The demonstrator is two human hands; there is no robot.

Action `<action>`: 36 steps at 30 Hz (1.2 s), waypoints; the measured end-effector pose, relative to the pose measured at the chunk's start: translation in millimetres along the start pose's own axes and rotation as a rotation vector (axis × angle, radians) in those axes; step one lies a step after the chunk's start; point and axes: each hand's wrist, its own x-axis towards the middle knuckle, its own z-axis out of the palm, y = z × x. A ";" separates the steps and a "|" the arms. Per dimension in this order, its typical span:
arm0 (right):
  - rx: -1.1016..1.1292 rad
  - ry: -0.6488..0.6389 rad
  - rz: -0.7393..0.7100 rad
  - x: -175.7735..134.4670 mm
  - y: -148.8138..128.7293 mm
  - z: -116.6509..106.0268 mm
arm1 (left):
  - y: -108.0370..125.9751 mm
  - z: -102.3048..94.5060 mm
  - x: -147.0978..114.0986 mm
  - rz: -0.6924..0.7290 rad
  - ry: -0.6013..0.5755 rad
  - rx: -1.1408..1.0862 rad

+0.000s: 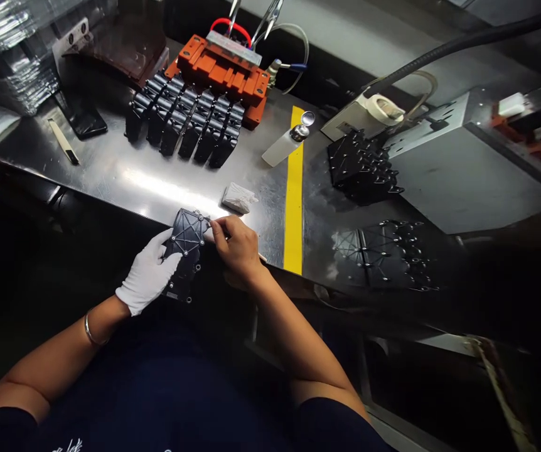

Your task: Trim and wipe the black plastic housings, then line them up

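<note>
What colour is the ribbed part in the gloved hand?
The ribbed part is black; see the head view.

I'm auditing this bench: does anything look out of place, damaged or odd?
One mismatch: the left hand is gloved, the right hand bare, though both are at the same black part. Perhaps that's deliberate. No spill or damage is evident.

the left grip (150, 274) is holding a part (186, 238), the right grip (236, 245) is touching its edge, a wad (239, 198) is lying on the desk (110, 166).
</note>
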 end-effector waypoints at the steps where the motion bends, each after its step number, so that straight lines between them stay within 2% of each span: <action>1: -0.030 0.004 -0.003 1.2 -0.3 1.5 | 2.2 0.7 0.0 -0.005 -0.002 -0.001; 8: -0.095 0.032 -0.069 10.6 -0.4 -2.0 | 7.7 -0.7 0.3 -0.048 0.003 0.092; 15: -0.089 -0.025 -0.122 15.6 2.4 -9.5 | 3.0 -4.6 2.6 -0.053 -0.020 -0.089; 22: -0.093 -0.032 -0.099 18.4 2.8 -10.6 | 3.6 -5.8 2.4 -0.050 0.000 -0.110; 25: -0.122 0.010 -0.076 13.8 1.4 -14.2 | 4.0 -6.5 2.6 -0.016 0.009 -0.002; 28: -0.011 -0.010 -0.112 0.7 -2.4 -20.3 | 3.1 -6.9 3.0 0.006 0.000 0.076; 32: 0.037 -0.078 -0.168 -18.1 -7.4 -26.1 | 1.0 -7.5 3.5 -0.006 -0.016 0.055; 36: -0.001 -0.129 -0.184 -21.6 -7.7 -26.5 | 0.7 -8.5 3.5 -0.037 -0.017 -0.031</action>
